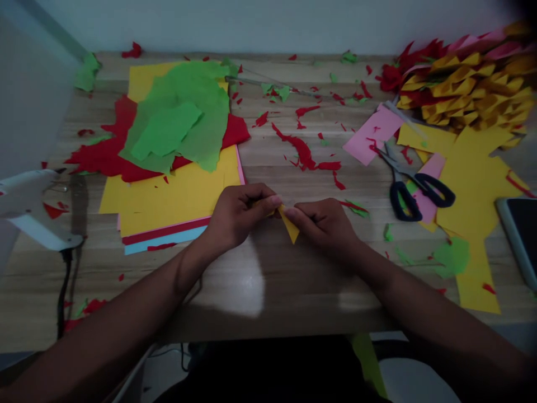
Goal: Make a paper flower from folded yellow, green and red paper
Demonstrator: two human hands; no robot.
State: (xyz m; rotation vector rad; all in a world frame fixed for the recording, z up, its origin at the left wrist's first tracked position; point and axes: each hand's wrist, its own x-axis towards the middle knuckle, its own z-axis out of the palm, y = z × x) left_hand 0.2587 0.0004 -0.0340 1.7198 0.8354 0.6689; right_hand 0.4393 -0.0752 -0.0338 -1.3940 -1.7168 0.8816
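Observation:
A small folded piece of yellow paper (pixel 290 227) is held between both hands above the middle of the table. My left hand (pixel 243 214) pinches its upper left end, fingers curled. On the other side, my right hand (pixel 325 223) grips the piece with thumb and curled fingers, close to the left fingertips. One pointed corner of the paper hangs down between the hands. Just left of my left hand lies a stack of yellow sheets (pixel 180 196), with pink, red and blue edges showing beneath.
Green paper (pixel 168 129) and red paper (pixel 100 152) lie on the stack. A white glue gun (pixel 37 207) stands left. Scissors (pixel 409 182), yellow scraps (pixel 470 184), a phone (pixel 520 235) and folded yellow pieces (pixel 470 95) are at right. Red bits (pixel 302 150) litter the wooden table (pixel 302 302).

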